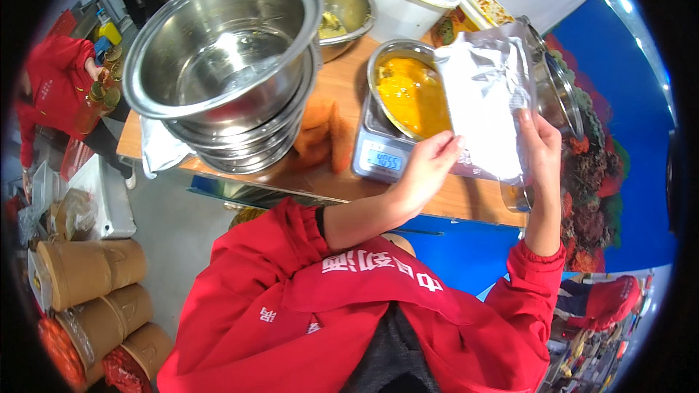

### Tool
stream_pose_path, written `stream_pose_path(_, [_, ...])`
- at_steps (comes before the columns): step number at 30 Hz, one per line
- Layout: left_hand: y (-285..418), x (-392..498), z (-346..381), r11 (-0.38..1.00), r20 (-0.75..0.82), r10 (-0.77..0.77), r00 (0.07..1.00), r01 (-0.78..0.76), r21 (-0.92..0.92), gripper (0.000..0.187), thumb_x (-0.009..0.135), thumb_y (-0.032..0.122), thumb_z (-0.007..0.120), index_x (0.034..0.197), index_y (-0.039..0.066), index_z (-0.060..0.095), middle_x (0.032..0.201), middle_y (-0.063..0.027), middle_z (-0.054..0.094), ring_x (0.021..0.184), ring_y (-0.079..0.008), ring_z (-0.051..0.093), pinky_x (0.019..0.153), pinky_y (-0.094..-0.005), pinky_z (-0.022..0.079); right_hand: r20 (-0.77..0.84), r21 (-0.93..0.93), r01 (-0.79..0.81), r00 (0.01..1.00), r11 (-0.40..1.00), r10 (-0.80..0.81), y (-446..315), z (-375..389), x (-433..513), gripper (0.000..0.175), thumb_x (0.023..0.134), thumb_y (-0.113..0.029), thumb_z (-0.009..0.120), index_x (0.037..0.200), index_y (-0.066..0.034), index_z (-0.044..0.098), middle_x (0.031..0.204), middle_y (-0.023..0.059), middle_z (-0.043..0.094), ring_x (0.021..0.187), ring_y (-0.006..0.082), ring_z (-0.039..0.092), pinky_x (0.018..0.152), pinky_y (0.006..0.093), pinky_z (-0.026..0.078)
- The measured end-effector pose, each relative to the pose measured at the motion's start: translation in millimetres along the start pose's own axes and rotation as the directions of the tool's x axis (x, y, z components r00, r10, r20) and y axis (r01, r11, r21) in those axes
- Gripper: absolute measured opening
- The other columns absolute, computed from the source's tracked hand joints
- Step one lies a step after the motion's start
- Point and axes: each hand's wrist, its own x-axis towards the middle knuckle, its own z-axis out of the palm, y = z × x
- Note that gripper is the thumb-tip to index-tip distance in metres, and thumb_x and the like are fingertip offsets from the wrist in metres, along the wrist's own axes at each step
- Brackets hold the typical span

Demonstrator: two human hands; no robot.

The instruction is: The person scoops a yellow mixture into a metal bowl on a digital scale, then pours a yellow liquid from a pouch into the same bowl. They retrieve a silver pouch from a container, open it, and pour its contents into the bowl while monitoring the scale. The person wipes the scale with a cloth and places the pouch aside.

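My left hand [431,166] grips the lower left edge of a shiny foil pouch [480,98], thumb on top. On the pouch's right edge, my right hand [540,147] has hold too. The pouch is raised over the table, overlapping the right side of a steel bowl [374,87] of glossy yellow-orange food [409,93]. That bowl rests on a digital scale [382,161] with a lit display. Left of the scale lies an orange cloth [322,134]. Whether the pouch is open cannot be seen.
Stacked steel basins [218,98] stand on the wooden table [464,202] at left. Behind are a steel bowl with yellow residue [355,5], a white plastic bucket [398,5] and a stained tub [486,8]. More steel bowls [551,93] stand right. A co-worker [54,87] holds jars at far left.
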Motion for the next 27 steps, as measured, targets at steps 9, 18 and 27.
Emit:
stream_pose_path(9, [0.5,-0.2,1.4,0.967,0.001,0.144,0.990,-0.141,0.211,0.019,0.090,0.014,0.051,0.092,-0.004,0.054,0.075,-0.0085,0.053,0.071,-0.0124,0.047,0.066,-0.0263,0.041,-0.199,0.183,0.154,0.973,0.971,-0.117,30.4,2.4,-17.8,0.028,0.089,-0.028,0.056,0.081,-0.0017,0.063,0.058,-0.0055,0.051,0.047,0.0002,0.038,0.042,0.0168,0.026])
stream_pose_path(18, [-11.6,4.2,0.4,0.854,0.081,0.324,0.943,-0.328,0.404,0.019,0.087,0.015,0.054,0.086,-0.004,0.054,0.077,-0.0145,0.053,0.073,-0.0269,0.052,0.066,-0.0331,0.041,-0.334,0.207,0.148,0.940,0.967,-0.072,52.8,5.0,-35.9,0.026,0.089,-0.026,0.056,0.074,-0.0051,0.059,0.051,-0.0078,0.044,0.040,-0.0003,0.031,0.037,0.0175,0.018])
stream_pose_path(27, [-4.6,0.3,1.6,0.776,0.131,0.376,0.917,-0.389,0.497,0.015,0.086,0.012,0.055,0.086,-0.003,0.053,0.076,-0.0103,0.049,0.072,-0.0207,0.048,0.068,-0.0289,0.039,-0.392,0.222,0.241,0.909,0.945,-0.140,67.9,6.0,-35.1,0.023,0.091,-0.023,0.053,0.077,-0.0051,0.057,0.053,-0.0055,0.047,0.037,0.0009,0.032,0.035,0.0177,0.020])
